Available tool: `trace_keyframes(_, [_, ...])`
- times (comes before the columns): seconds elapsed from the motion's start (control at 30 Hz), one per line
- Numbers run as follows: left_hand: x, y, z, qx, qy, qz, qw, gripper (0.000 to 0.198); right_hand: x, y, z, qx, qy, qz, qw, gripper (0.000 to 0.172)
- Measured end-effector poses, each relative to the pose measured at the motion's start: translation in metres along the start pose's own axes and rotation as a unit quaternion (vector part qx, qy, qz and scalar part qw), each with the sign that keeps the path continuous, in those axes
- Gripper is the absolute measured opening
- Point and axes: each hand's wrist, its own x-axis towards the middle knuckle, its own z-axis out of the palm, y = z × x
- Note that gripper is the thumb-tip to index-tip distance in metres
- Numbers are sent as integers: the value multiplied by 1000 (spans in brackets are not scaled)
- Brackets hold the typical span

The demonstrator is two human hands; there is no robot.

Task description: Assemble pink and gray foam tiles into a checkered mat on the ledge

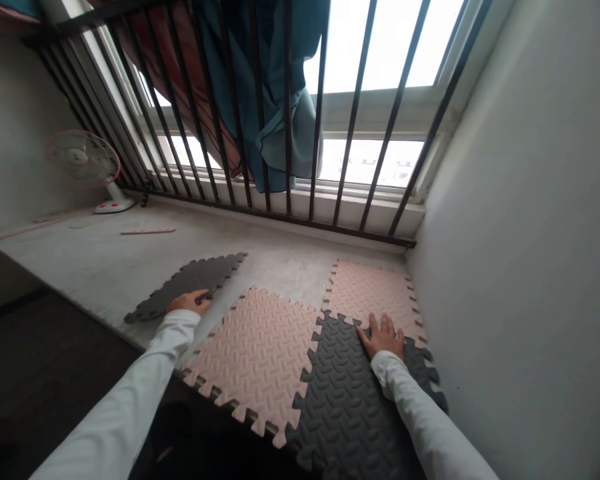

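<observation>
Several interlocking foam floor tiles with a ribbed tread lie on the concrete floor. My left hand (189, 302) rests on the near edge of a loose dark grey tile (185, 283), its fingers lying across the toothed border. Whether it grips the tile, I cannot tell. My right hand (381, 335) lies flat with fingers spread on a second dark grey tile (347, 397), its fingertips close to the joint with a pink tile (373, 293). Another pink tile (257, 360) is linked to the left of that grey tile. White sleeves cover both forearms.
A white electric fan (87, 163) stands in the far left corner, and a thin wooden strip (148, 231) lies on the concrete. Black metal window bars (287, 113) and a hanging teal curtain (275, 87) fill the back. A white wall (520, 233) bounds the right; a dark floor lies lower left.
</observation>
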Motion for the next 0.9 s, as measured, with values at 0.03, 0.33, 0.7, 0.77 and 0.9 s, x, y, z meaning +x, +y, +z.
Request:
trace_keyframes(0.03, [6,19,-5,-46,21,2,999,37,0,0,0,0,-1,0,1000,62])
trace_keyframes(0.33, [-12,189,52,-164,-28,142,976,35,0,-1,-3,19,-10,2,1000,61])
trace_keyframes(0.7, [-48,258,108,-133,-113,245,954,34,-1,1,-1,29,-12,3,999,62])
trace_keyframes(0.77, [-50,258,110,-125,-119,256,951,34,-1,1,-1,32,-13,1,999,62])
trace_keyframes(0.9, [-55,257,112,-115,-124,270,948,34,-1,1,0,33,-14,-2,999,62])
